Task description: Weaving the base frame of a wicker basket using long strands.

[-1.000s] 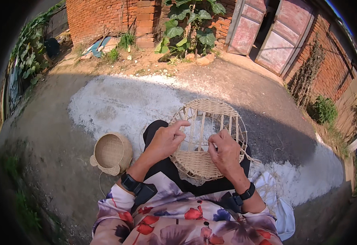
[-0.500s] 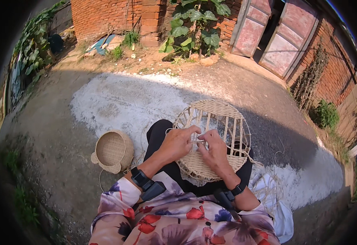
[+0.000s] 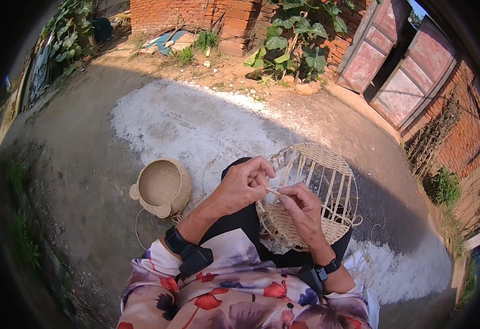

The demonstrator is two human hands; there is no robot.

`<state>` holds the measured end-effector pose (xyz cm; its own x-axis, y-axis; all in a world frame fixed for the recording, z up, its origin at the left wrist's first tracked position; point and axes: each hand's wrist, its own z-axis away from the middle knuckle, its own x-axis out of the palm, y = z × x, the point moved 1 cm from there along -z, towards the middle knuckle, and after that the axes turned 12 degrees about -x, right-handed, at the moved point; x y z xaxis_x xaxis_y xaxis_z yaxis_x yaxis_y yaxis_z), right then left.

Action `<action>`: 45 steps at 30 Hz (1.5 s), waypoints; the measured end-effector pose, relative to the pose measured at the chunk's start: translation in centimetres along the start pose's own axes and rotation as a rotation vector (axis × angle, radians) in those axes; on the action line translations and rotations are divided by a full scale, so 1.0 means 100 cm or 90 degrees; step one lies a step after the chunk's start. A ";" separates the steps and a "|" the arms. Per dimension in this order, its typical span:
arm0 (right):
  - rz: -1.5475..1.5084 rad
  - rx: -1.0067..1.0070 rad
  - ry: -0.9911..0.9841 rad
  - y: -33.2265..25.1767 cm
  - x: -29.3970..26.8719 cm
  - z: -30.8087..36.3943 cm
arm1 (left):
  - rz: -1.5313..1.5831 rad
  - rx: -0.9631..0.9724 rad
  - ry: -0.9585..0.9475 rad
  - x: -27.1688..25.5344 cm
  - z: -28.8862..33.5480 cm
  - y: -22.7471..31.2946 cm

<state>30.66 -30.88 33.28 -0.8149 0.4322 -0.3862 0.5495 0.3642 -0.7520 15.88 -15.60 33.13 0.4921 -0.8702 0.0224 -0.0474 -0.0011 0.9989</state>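
Across my lap lies a round, flat woven piece (image 3: 323, 155) of pale cord, closely woven at its far and near ends, with bare parallel strands and gaps between. My left hand (image 3: 241, 185) is in front of its left edge, fingers curled in a pinch on a thin pale cord (image 3: 273, 191). The other end of that short stretch sits between the thumb and fingers of my right hand (image 3: 303, 213), held over the weave. Both hands partly cover the woven piece. Where the cord runs beyond my fingers is hidden.
On the ground to my left stands a small round woven basket (image 3: 182, 189) with ear-like flaps. White powder (image 3: 196, 118) covers part of the ground. Beside my right leg are loose cords and white cloth (image 3: 372, 307). Beyond are leafy plants, a brick wall (image 3: 179, 13) and a reddish double door (image 3: 415, 71).
The view has shifted. My hands have drawn away from the middle of the woven piece toward its left edge, and a short cord now spans between my fingertips.
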 end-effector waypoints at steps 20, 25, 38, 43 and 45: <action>0.404 -0.059 0.017 -0.007 0.001 0.000 | -0.328 0.063 0.236 0.005 0.013 -0.061; 0.512 -0.159 -0.096 -0.003 0.007 0.000 | -0.372 0.107 0.240 0.012 0.013 -0.066; 0.251 -0.004 -0.178 0.012 0.013 -0.016 | -0.413 0.127 0.261 0.020 0.017 -0.068; 0.248 0.033 -0.176 0.017 0.017 -0.013 | -0.467 0.143 0.278 0.028 0.017 -0.069; 0.247 0.060 -0.197 0.017 0.018 -0.015 | -0.493 0.149 0.282 0.030 0.017 -0.068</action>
<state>30.40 -28.31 32.12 -0.5777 0.2517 -0.7765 0.8157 0.1428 -0.5605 16.22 -19.01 26.31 0.7456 -0.3168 -0.5863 0.2831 -0.6459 0.7090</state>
